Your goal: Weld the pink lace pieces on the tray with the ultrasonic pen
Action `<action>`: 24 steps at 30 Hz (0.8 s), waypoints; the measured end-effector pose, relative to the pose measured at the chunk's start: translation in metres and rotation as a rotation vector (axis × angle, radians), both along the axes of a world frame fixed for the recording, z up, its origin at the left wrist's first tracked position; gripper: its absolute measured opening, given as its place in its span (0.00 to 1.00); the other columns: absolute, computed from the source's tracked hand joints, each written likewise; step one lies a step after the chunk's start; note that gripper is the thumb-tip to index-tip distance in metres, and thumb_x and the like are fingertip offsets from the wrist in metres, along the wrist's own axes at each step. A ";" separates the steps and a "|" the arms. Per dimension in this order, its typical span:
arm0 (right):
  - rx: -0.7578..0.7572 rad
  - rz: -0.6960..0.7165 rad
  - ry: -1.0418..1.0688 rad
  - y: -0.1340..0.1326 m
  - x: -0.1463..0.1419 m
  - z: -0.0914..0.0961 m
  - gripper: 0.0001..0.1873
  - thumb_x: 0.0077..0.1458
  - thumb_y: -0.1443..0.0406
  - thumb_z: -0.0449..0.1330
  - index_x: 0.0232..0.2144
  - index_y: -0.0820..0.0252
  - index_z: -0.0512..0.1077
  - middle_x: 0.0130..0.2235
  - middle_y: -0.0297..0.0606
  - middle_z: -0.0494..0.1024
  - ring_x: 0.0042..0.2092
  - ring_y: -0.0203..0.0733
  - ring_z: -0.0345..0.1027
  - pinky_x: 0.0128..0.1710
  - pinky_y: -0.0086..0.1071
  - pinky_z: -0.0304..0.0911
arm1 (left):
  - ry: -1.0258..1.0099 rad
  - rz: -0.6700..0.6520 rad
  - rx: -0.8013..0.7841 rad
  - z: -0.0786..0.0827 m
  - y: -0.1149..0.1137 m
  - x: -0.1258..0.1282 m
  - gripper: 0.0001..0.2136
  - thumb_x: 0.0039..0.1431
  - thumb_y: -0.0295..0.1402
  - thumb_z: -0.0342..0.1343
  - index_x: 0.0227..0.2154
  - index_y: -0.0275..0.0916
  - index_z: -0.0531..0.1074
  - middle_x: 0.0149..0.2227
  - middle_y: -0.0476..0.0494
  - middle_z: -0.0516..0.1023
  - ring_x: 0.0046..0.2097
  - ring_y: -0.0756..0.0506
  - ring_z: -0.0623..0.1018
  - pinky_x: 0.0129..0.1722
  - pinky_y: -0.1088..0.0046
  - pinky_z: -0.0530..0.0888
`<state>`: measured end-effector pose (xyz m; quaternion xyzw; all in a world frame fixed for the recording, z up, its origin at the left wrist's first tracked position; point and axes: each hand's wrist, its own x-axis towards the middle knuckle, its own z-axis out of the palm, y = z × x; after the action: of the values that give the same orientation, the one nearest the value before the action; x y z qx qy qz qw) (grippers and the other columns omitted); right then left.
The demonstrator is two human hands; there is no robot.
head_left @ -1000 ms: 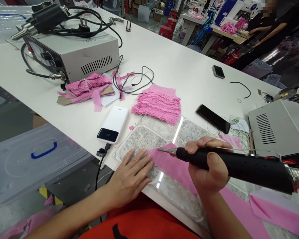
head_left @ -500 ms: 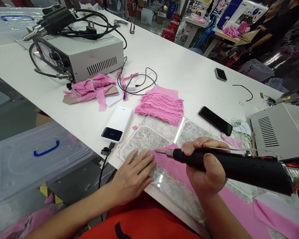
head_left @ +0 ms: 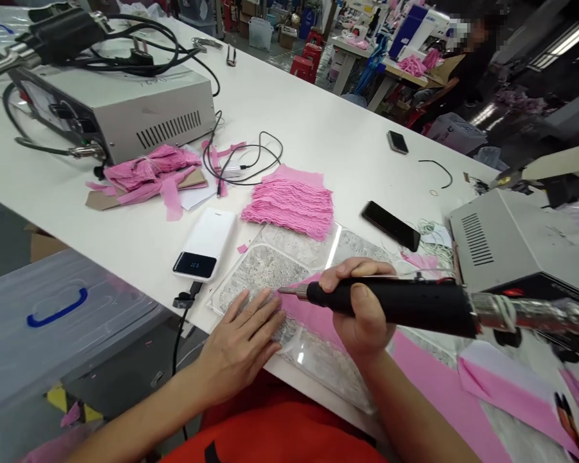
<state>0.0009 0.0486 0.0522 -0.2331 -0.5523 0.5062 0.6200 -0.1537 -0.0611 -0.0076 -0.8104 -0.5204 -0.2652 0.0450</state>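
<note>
Left hand (head_left: 244, 341) flat over the marbled board's (head_left: 265, 273) near edge, fingers slightly apart; right hand (head_left: 367, 315), fingers clamped round a black handpiece (head_left: 429, 305), metal tip right at the pink fabric strip (head_left: 313, 315) lying across that board! White power bank (head_left: 212, 238) just left of it, ruffled pink stack (head_left: 289, 202) overlapping its far edge, black smartphone (head_left: 390, 225) just beyond.

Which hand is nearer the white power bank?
Left. The left hand lies below and right of the white power bank in view; the right hand, gripping the black tool, is farther right.
</note>
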 end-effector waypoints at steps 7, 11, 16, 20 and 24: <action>0.042 -0.036 0.106 0.005 0.006 0.016 0.06 0.55 0.62 0.58 0.35 0.55 0.64 0.29 0.28 0.68 0.25 0.32 0.67 0.28 0.33 0.67 | 0.064 -0.119 0.105 -0.004 0.013 -0.009 0.20 0.64 0.30 0.49 0.58 0.32 0.65 0.62 0.35 0.65 0.67 0.39 0.57 0.68 0.57 0.49; 0.063 -0.140 0.125 0.001 0.046 0.045 0.06 0.53 0.62 0.57 0.34 0.55 0.65 0.31 0.29 0.69 0.25 0.32 0.67 0.27 0.33 0.67 | 0.045 -0.226 0.133 0.005 0.026 0.002 0.20 0.64 0.30 0.49 0.58 0.34 0.64 0.60 0.37 0.67 0.66 0.39 0.59 0.67 0.57 0.52; 0.038 -0.464 0.135 -0.011 0.134 0.061 0.05 0.44 0.65 0.55 0.28 0.57 0.68 0.29 0.30 0.68 0.22 0.31 0.64 0.23 0.32 0.64 | 0.048 -0.335 0.119 0.031 0.039 0.043 0.15 0.63 0.25 0.51 0.52 0.34 0.69 0.55 0.38 0.73 0.61 0.42 0.68 0.64 0.60 0.60; 0.008 -0.834 0.200 -0.020 0.207 0.056 0.07 0.38 0.64 0.53 0.23 0.58 0.69 0.26 0.32 0.66 0.20 0.32 0.60 0.20 0.33 0.58 | 0.075 -0.458 0.078 0.047 0.064 0.079 0.12 0.64 0.26 0.50 0.48 0.36 0.71 0.49 0.40 0.77 0.53 0.44 0.74 0.56 0.62 0.70; -0.038 -1.019 0.272 -0.045 0.261 0.049 0.07 0.39 0.64 0.52 0.18 0.57 0.70 0.26 0.34 0.66 0.23 0.33 0.59 0.20 0.35 0.58 | 0.111 -0.570 0.034 0.059 0.095 0.120 0.10 0.66 0.27 0.48 0.43 0.33 0.73 0.45 0.39 0.78 0.49 0.43 0.76 0.48 0.64 0.74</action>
<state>0.2622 0.0036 0.1017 -0.4154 -0.2742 0.1761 0.8493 -0.0335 0.0339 0.0516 -0.9363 -0.2640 -0.2313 0.0106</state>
